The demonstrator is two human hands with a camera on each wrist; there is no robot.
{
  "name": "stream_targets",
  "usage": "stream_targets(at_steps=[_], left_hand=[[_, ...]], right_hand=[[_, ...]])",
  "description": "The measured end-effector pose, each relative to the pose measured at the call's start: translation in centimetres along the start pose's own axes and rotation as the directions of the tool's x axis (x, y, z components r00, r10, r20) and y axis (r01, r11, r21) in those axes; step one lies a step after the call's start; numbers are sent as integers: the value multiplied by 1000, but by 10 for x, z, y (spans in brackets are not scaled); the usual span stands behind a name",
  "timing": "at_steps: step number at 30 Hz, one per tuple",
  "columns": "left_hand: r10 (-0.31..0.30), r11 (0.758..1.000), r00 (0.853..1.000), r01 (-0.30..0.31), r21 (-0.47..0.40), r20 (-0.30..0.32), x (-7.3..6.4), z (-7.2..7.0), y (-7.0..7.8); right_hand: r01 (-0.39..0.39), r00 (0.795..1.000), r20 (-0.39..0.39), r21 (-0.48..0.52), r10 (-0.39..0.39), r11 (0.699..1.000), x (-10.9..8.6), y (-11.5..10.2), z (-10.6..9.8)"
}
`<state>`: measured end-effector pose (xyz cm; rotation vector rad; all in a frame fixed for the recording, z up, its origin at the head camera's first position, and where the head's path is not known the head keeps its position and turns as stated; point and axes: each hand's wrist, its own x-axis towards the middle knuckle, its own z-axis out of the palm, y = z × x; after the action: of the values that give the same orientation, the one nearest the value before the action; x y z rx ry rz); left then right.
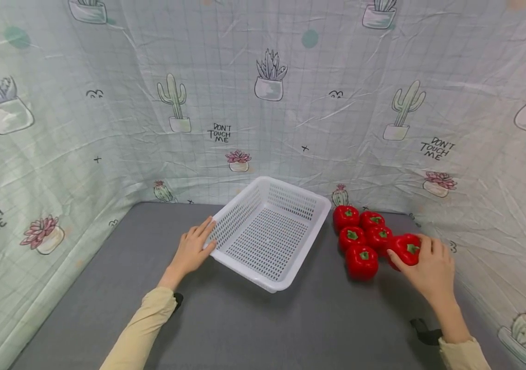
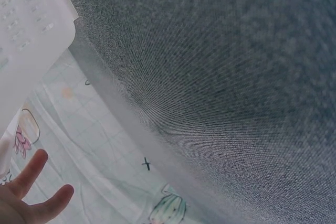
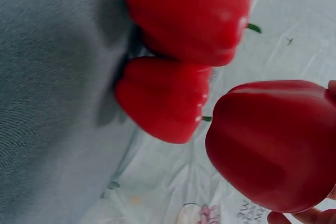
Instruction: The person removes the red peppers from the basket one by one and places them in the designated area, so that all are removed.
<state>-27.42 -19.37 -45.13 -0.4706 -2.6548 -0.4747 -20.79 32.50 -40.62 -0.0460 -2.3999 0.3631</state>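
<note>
My right hand [image 1: 434, 267] grips a red bell pepper [image 1: 407, 248] with a green stem, thumb on one side and fingers on the other. In the right wrist view this bell pepper [image 3: 275, 145] is held above the table level, stem hidden. Several more red bell peppers [image 1: 362, 262] stand upright, clustered just left of it. My left hand [image 1: 192, 250] holds the left corner of a white plastic basket [image 1: 290, 277], thumb and fingertips at the rim. Two outstretched fingers [image 2: 52, 205] show below the basket [image 2: 31, 51] in the left wrist view. Only its slotted floor and walls show inside.
A grey cloth-covered table [image 1: 244, 329] lies under everything. Behind it and along both sides hangs a pale curtain [image 1: 309, 118] printed with potted cacti and lettering. The peppers stand near the table's back right edge, beside the basket's right rim.
</note>
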Motion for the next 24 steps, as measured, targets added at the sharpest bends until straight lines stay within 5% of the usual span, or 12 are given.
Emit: stream_targets(at_steps=[10, 24], left_hand=[[-9, 1000, 1000, 9, -1, 11, 1, 1, 0], [-7, 1000, 1000, 7, -4, 8, 0, 1, -1]], right_hand=[[-66, 986, 147, -113, 83, 991, -1, 16, 17], [-43, 962, 250, -246, 107, 968, -3, 17, 41]])
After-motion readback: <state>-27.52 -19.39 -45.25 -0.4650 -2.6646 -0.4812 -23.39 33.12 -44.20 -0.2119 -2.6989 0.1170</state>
